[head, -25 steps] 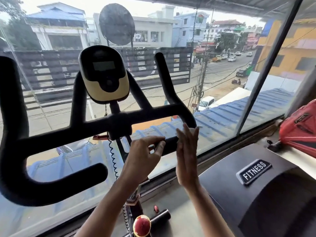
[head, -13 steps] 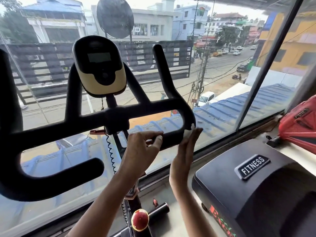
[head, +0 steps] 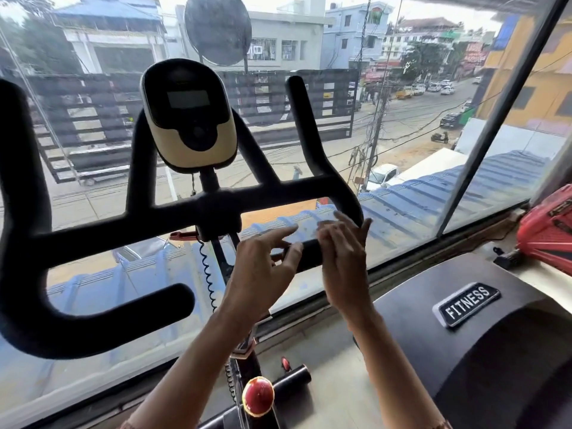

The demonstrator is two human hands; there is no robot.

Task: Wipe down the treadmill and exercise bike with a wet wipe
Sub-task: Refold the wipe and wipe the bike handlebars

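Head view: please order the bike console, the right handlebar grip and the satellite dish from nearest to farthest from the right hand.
1. right handlebar grip, beside the right hand.
2. bike console, up and left.
3. satellite dish, outdoors, high up.
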